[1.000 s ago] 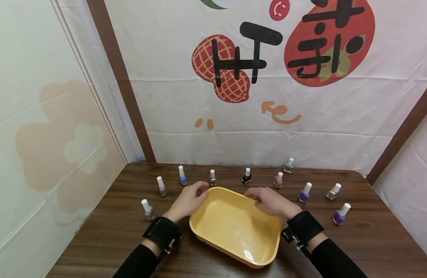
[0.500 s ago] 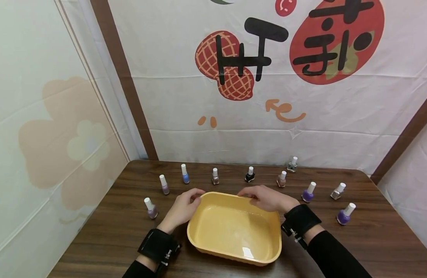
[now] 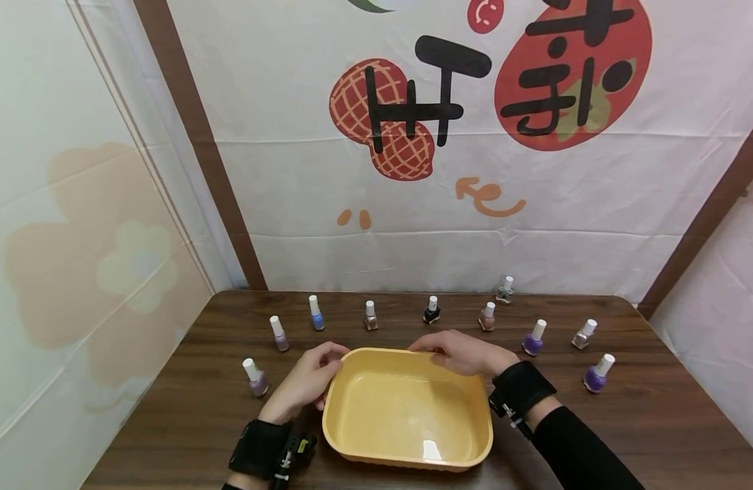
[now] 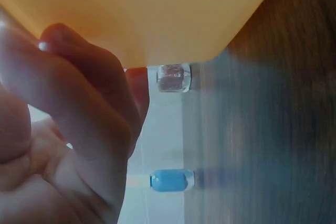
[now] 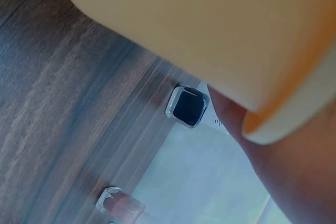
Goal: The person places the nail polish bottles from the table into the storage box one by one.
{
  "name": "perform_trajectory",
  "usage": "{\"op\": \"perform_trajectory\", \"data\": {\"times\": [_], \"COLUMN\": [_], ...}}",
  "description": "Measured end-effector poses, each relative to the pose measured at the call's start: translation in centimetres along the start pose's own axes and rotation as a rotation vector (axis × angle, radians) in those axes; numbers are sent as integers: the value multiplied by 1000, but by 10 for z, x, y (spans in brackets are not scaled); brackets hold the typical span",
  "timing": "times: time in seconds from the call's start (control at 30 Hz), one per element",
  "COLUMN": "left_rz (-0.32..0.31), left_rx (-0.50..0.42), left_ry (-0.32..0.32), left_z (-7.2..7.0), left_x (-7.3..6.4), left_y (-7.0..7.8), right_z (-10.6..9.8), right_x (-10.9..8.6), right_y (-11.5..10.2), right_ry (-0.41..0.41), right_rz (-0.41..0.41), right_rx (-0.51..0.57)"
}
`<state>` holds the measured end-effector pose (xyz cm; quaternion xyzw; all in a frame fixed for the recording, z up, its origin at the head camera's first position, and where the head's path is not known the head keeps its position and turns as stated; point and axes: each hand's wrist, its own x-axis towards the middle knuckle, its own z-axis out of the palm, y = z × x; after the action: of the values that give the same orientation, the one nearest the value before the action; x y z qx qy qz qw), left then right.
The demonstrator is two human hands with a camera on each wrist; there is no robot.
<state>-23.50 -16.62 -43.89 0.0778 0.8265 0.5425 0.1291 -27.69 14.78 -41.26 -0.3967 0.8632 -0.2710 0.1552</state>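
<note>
A yellow plastic basin [image 3: 407, 415] with rounded corners sits at the front middle of the table, nothing inside it. My left hand [image 3: 306, 381] grips its far left corner, with curled fingers against the outer wall in the left wrist view. My right hand [image 3: 465, 352] holds the far rim, fingers over the outside and thumb toward the inside. Behind the basin stand a black nail polish bottle [image 3: 432, 312], a brown one [image 3: 370, 317] and a blue one [image 3: 316, 314], all with white caps. The left wrist view also shows the blue bottle [image 4: 170, 180].
More nail polish bottles form an arc: lilac ones [image 3: 256, 378] at the left, a pinkish one [image 3: 487, 318] and a clear one [image 3: 504, 290] at the back, purple ones [image 3: 598, 374] and a silver one [image 3: 583, 335] at the right. A printed cloth [image 3: 376, 262] hangs behind the wooden table [image 3: 658, 422].
The basin has turned from a slant to nearly square with the table and shifted slightly toward me and left. Both hands have moved along with it, still on its rim.
</note>
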Motion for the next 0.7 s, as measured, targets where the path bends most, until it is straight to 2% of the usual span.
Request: {"op": "perform_trajectory", "data": {"times": [0.23, 0.5, 0.7], "left_rz": [-14, -21, -19], "left_rx": [-23, -12, -5], "left_ry": [-40, -32, -39], "left_z": [-2, -3, -2], "left_x": [-2, -3, -2], "left_y": [-1, 2, 1], "right_z": [3, 4, 5], "right_x": [2, 2, -3], "right_y": [1, 1, 2], "right_ry": [15, 48, 64], "right_rz": [15, -14, 26], "right_rx": [3, -13, 11]}}
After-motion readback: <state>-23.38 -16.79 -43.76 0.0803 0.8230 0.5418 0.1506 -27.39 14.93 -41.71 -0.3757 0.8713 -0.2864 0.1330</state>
